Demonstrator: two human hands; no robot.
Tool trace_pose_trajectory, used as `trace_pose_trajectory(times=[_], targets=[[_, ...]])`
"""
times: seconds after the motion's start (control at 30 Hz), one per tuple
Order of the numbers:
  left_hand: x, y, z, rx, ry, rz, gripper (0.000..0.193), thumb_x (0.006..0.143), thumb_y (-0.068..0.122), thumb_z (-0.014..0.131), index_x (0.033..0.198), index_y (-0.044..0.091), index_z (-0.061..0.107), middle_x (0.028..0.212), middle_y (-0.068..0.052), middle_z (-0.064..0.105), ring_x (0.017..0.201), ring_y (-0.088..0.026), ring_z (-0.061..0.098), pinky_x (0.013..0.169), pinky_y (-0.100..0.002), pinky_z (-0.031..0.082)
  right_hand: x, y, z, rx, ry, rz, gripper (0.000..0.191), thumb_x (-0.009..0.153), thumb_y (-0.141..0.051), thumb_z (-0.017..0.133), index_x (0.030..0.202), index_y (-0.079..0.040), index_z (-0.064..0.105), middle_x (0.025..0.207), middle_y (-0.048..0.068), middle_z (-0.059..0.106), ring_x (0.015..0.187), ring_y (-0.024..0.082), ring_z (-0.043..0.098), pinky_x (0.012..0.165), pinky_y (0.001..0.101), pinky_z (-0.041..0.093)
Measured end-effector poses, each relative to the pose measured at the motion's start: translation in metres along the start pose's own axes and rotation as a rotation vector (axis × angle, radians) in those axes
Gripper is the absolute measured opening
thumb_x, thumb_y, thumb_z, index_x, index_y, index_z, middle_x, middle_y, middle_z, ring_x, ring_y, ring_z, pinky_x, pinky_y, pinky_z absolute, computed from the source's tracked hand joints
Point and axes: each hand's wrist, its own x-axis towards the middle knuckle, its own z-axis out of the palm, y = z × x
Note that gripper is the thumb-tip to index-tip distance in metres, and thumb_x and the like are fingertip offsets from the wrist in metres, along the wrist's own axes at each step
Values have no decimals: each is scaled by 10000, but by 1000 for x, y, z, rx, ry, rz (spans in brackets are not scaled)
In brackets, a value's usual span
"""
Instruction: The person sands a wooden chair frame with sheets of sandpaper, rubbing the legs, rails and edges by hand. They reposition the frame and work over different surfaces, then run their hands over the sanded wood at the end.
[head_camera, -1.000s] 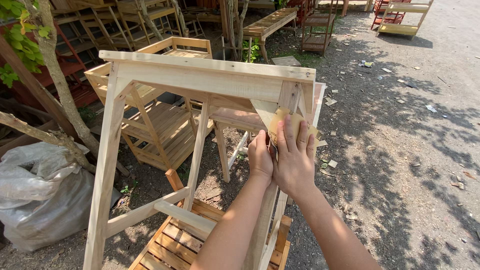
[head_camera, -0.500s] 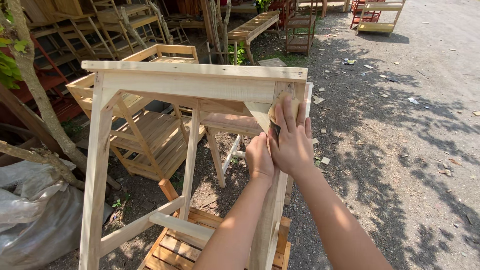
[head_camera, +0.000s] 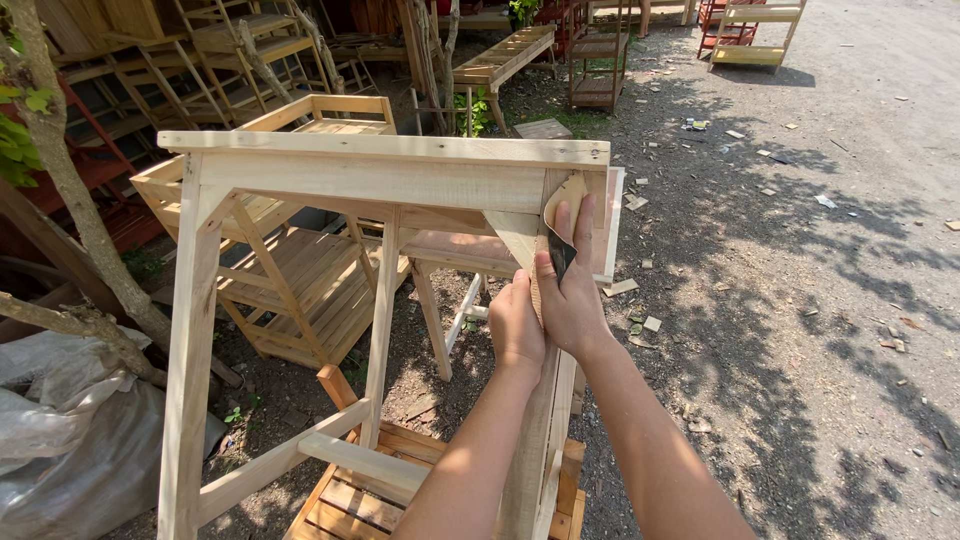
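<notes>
left hand (head_camera: 516, 325) fisted, right hand (head_camera: 571, 290) flat
</notes>
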Motion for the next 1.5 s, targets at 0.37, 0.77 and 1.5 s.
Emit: trace_pose_trajectory(times=[0.37, 0.77, 1.5], targets=[[3, -2, 1, 95, 54, -9, 472, 1021, 400, 482, 977, -16, 700, 889, -81, 700, 778, -152, 608, 716, -335, 506, -11, 20, 16, 181, 110, 9, 672, 1127, -361, 332, 1654, -17, 96, 1756, 195, 51, 1638, 335, 22, 1315, 437, 66], [3, -5, -1, -20, -7, 57, 534, 1030, 380, 392, 1019, -48, 711, 953, -118, 744, 836, -182, 665, 798, -324, 519, -7, 7, 9, 266, 95, 9, 715, 1124, -404, 327, 1654, -15, 46, 1741, 201, 88, 1626, 354, 74, 1293, 443, 104], [26, -33, -19, -343, -37, 4, 473, 1053, 392, 462, 959, 3, 714, 871, -60, 696, 762, -152, 627, 731, -307, 489, 12, -40, -11, -809, -169, -195, 761, 994, -353, 504, 1588, 39, 233, 1698, 230, 118, 1560, 463, 68, 1249, 546, 100]])
